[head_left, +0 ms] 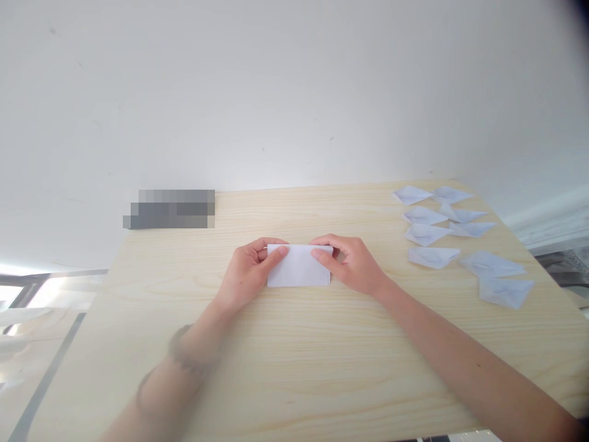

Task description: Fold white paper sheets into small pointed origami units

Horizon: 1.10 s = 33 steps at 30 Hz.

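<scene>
A folded white sheet of paper (299, 267) lies flat near the middle of the light wooden table (294, 368). My left hand (248, 273) pinches its upper left corner, thumb on top and fingers curled behind the far edge. On the other side my right hand (352, 264) grips the upper right corner the same way. Both hands rest on the tabletop beside the paper.
Several folded white paper shapes (432, 256) lie spread over the table's right part. A blurred grey patch (170, 209) sits at the table's far left edge. A white wall (294, 92) rises right behind the table. Floor and a dark frame show at left.
</scene>
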Available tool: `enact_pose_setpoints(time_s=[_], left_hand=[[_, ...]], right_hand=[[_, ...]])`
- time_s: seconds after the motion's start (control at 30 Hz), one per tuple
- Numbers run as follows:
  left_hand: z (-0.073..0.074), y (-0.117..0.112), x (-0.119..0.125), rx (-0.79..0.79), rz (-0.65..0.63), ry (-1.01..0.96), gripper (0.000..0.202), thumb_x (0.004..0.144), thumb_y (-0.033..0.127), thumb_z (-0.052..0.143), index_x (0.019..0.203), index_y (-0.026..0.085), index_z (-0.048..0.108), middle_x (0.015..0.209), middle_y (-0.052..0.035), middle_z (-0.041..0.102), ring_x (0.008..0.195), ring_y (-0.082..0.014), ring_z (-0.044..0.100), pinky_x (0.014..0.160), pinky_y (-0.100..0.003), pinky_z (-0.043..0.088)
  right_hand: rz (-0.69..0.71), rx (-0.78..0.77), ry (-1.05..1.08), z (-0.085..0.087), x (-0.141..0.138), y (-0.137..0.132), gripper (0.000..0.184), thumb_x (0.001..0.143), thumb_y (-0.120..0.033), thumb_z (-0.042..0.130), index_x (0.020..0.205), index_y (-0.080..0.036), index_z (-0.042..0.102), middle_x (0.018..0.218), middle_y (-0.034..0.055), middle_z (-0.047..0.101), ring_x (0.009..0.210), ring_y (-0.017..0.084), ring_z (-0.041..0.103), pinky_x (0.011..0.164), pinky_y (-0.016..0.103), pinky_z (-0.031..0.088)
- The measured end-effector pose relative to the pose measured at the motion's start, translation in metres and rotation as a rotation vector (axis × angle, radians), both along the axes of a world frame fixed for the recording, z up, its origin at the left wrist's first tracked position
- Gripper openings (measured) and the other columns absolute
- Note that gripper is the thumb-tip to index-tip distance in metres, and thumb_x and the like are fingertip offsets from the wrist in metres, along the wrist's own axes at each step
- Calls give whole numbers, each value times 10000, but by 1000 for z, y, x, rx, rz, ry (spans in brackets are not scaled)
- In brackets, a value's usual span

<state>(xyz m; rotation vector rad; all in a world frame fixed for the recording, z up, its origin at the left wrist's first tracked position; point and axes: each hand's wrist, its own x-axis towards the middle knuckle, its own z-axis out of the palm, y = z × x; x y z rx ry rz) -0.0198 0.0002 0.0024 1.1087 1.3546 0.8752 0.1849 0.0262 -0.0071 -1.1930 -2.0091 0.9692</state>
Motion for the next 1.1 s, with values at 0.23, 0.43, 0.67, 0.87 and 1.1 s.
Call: enact_pose_setpoints(time_s=[0.23,0.43,0.67,0.87,1.1], left_hand=[[0,0,-1,11,-10,-25,387,728,475,644,961,167,611,716,-22,674,552,-113,564,476,-188,400],[1,-1,2,28,28,48,403,693,496,668,911,159,637,707,-21,675,539,-113,557,453,-186,384],[0,-1,3,14,40,21,386,692,482,676,902,161,638,724,-21,687,557,-119,569,468,-188,399],[-1,-2,2,18,51,37,342,700,457,678,868,161,648,695,-14,673,535,-108,542,454,-184,377],[-2,-7,7,87,-2,130,328,711,452,651,853,161,706,617,-12,631,509,-116,506,431,-203,345]], right_hand=[[-3,-2,4,-1,0,0,225,849,-346,498,885,-186,652,794,16,672,606,109,547,522,212,404],[11,5,2,-1,0,0,228,851,-335,491,884,-184,659,812,22,681,617,113,557,528,215,410],[29,16,-13,0,0,1,228,851,-326,491,896,-180,660,842,28,690,647,122,571,555,225,421],[43,16,-23,-1,0,1,219,852,-329,492,882,-180,650,827,22,682,645,118,566,541,220,408],[99,177,3,-2,-5,-2,137,841,-274,506,858,-187,610,826,14,658,718,119,570,640,236,423]])
